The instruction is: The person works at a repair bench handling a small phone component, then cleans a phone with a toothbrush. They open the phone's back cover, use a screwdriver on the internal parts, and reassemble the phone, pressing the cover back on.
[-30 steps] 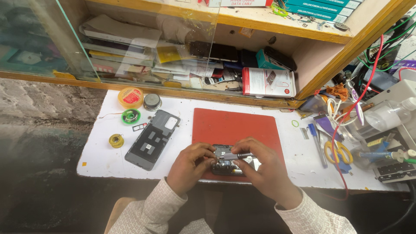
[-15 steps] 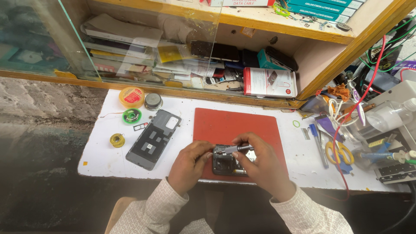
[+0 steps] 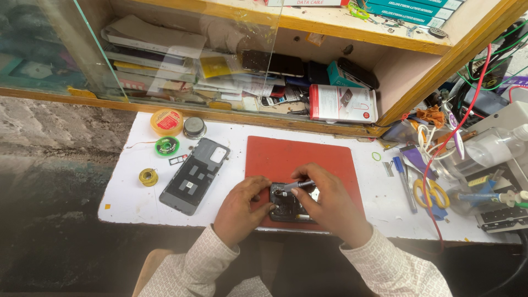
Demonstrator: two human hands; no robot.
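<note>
Two hands meet over an opened phone [image 3: 290, 202] lying on the near edge of a red rubber mat [image 3: 300, 159]. The left hand [image 3: 239, 208] grips the phone's left side; the right hand [image 3: 330, 202] pinches a slim grey tool [image 3: 297, 186] laid across its dark, cluttered inside. Left of the mat on the white counter [image 3: 132, 198] lie a flat grey back cover [image 3: 195, 175] and small round spools [image 3: 166, 146]. Right of the mat sit yellow-handled scissors [image 3: 432, 192] and a red cable [image 3: 462, 104].
</note>
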